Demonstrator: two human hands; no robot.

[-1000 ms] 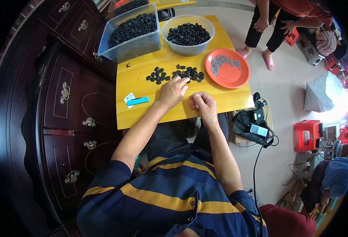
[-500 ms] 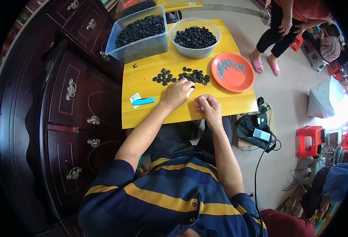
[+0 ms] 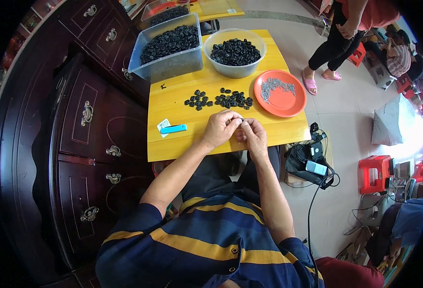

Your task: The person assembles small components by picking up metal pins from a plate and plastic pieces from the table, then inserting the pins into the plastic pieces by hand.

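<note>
Over the near part of the yellow table [image 3: 173,150], my left hand [image 3: 219,128] and my right hand [image 3: 253,136] meet fingertip to fingertip. My left thumb and fingers pinch a small black oval piece, mostly covered by the fingertips. The right fingers are closed against it, and whatever else they hold is hidden. Just beyond lie two loose groups of black oval pieces with holes, a smaller left one [image 3: 198,100] and a larger right one [image 3: 234,99]. To their right, an orange plate [image 3: 287,110] bears a heap of thin silvery metal pins [image 3: 277,88].
Along the far side stand a clear rectangular bin [image 3: 168,71] and a round translucent bowl [image 3: 235,71], both full of black pieces. A blue-handled tool [image 3: 173,128] rests on a white label at left. Dark drawers [image 3: 98,115] flank the table; a person [image 3: 336,48] stands beyond.
My left hand has come back from the black pieces toward me, bringing one to my right hand. The fingertips, apart before, now meet. The whole view has shifted slightly.
</note>
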